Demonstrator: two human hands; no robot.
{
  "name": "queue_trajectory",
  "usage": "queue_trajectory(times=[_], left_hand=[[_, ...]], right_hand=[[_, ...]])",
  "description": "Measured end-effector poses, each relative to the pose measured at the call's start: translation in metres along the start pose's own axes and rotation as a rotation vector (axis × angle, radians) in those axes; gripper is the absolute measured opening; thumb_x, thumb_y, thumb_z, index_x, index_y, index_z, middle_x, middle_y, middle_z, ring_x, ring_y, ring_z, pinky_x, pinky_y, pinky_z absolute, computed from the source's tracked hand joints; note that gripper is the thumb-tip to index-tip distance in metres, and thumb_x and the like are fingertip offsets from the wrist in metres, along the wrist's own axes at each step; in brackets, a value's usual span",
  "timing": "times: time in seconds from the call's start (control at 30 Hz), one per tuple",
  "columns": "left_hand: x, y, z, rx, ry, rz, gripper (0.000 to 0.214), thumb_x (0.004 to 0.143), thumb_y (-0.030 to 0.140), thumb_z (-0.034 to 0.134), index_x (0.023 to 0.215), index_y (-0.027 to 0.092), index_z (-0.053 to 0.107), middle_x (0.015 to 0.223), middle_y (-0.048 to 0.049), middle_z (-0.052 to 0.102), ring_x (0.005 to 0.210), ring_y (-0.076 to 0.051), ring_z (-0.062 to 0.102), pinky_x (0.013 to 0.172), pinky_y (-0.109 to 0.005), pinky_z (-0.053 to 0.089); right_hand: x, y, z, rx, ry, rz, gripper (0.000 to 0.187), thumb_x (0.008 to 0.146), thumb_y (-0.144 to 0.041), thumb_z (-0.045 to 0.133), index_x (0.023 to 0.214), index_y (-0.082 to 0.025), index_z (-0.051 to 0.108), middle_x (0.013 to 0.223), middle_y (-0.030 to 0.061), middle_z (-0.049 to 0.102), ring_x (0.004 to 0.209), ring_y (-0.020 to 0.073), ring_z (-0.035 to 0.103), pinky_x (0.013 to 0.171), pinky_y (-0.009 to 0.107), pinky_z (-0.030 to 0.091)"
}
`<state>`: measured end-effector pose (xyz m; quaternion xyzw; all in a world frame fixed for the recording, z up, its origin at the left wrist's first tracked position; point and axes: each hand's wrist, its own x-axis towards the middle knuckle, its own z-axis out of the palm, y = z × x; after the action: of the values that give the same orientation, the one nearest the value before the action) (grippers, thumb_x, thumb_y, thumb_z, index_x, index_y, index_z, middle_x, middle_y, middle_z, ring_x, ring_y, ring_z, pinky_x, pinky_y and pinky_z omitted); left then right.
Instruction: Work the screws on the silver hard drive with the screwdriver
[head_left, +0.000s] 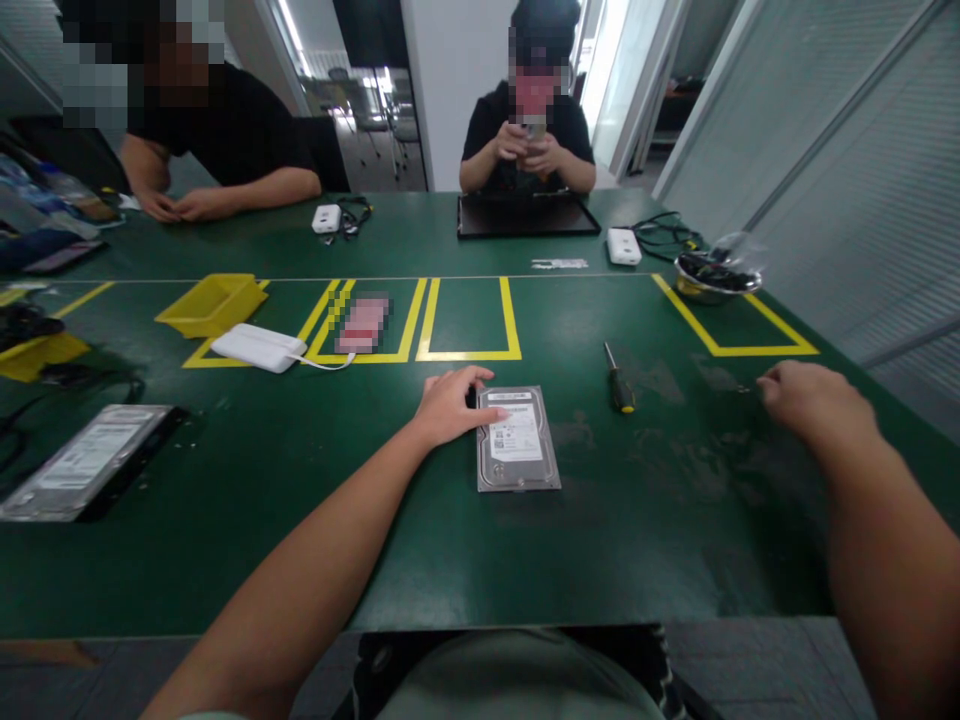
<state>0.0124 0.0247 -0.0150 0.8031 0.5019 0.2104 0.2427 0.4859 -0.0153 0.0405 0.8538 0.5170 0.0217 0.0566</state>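
Observation:
A silver hard drive (517,465) with a white label lies flat on the green table in front of me. My left hand (454,405) grips its far left edge, thumb over the label and fingers along the side. Off to the right, my right hand (817,400) is closed with the fingertips pinched low over the table. Whatever is between those fingertips is hidden. Tiny screws (742,388) lie just left of them. A screwdriver (619,385) with a dark green and yellow handle rests between the drive and my right hand.
A second hard drive (94,460) lies at left. Beyond are a yellow bin (214,305), a white power bank (259,347) cabled to a phone (364,325), and yellow tape outlines (469,355). A metal bowl (716,285) stands far right. Two people sit across the table.

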Motion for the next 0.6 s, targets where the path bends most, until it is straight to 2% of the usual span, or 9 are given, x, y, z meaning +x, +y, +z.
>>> queue_trajectory(times=[0.13, 0.23, 0.33, 0.4, 0.47, 0.53, 0.6], left_hand=[[0.000, 0.001, -0.001, -0.020, -0.003, 0.009, 0.066, 0.072, 0.063, 0.069, 0.126, 0.026, 0.056, 0.111, -0.0039, 0.068, 0.098, -0.027, 0.061, 0.094, -0.047, 0.040], [0.000, 0.001, -0.002, -0.013, -0.004, 0.011, 0.065, 0.073, 0.061, 0.069, 0.126, 0.026, 0.055, 0.111, -0.0037, 0.068, 0.098, -0.027, 0.060, 0.095, -0.047, 0.039], [0.000, 0.000, -0.001, -0.011, -0.001, 0.009, 0.064, 0.074, 0.061, 0.068, 0.126, 0.027, 0.055, 0.112, -0.0039, 0.068, 0.099, -0.027, 0.061, 0.095, -0.047, 0.039], [0.000, -0.001, 0.000, -0.008, 0.003, 0.011, 0.064, 0.075, 0.062, 0.068, 0.127, 0.027, 0.054, 0.113, -0.0038, 0.068, 0.099, -0.027, 0.061, 0.095, -0.047, 0.038], [0.000, -0.001, 0.001, -0.005, 0.010, 0.011, 0.064, 0.074, 0.062, 0.068, 0.127, 0.027, 0.054, 0.113, -0.0039, 0.068, 0.099, -0.027, 0.061, 0.095, -0.047, 0.038], [0.000, -0.001, 0.001, -0.013, 0.012, 0.009, 0.065, 0.074, 0.062, 0.068, 0.127, 0.027, 0.054, 0.112, -0.0043, 0.068, 0.099, -0.028, 0.061, 0.095, -0.047, 0.039], [0.000, -0.001, 0.001, -0.024, 0.010, 0.008, 0.063, 0.074, 0.060, 0.069, 0.126, 0.027, 0.054, 0.113, -0.0044, 0.068, 0.099, -0.027, 0.061, 0.096, -0.047, 0.039]], right_hand=[[-0.021, -0.027, -0.028, 0.031, 0.157, -0.087, 0.037, 0.096, -0.034, 0.035, 0.101, -0.011, 0.063, 0.102, 0.0250, 0.065, 0.084, 0.0285, 0.058, 0.068, 0.038, 0.037], [-0.045, -0.058, -0.050, 0.079, 0.238, -0.258, 0.023, 0.094, -0.029, 0.039, 0.095, -0.015, 0.058, 0.097, 0.0179, 0.065, 0.086, 0.0254, 0.057, 0.073, 0.036, 0.038], [-0.078, -0.093, -0.066, 0.136, 0.247, -0.483, 0.015, 0.094, -0.032, 0.044, 0.091, -0.020, 0.053, 0.092, 0.0092, 0.063, 0.085, 0.0219, 0.057, 0.075, 0.032, 0.039], [-0.103, -0.118, -0.072, 0.180, 0.245, -0.623, 0.015, 0.095, -0.035, 0.044, 0.092, -0.023, 0.052, 0.093, 0.0060, 0.062, 0.085, 0.0207, 0.056, 0.076, 0.032, 0.040], [-0.127, -0.142, -0.073, 0.281, 0.265, -0.809, 0.016, 0.097, -0.032, 0.040, 0.091, -0.022, 0.051, 0.089, 0.0068, 0.061, 0.078, 0.0212, 0.056, 0.071, 0.033, 0.040], [-0.147, -0.164, -0.071, 0.330, 0.266, -0.937, 0.016, 0.097, -0.027, 0.038, 0.089, -0.020, 0.051, 0.086, 0.0078, 0.061, 0.075, 0.0215, 0.055, 0.068, 0.034, 0.040], [-0.160, -0.183, -0.065, 0.407, 0.214, -1.035, 0.017, 0.098, -0.023, 0.037, 0.089, -0.019, 0.051, 0.086, 0.0082, 0.061, 0.076, 0.0213, 0.056, 0.069, 0.034, 0.040]])
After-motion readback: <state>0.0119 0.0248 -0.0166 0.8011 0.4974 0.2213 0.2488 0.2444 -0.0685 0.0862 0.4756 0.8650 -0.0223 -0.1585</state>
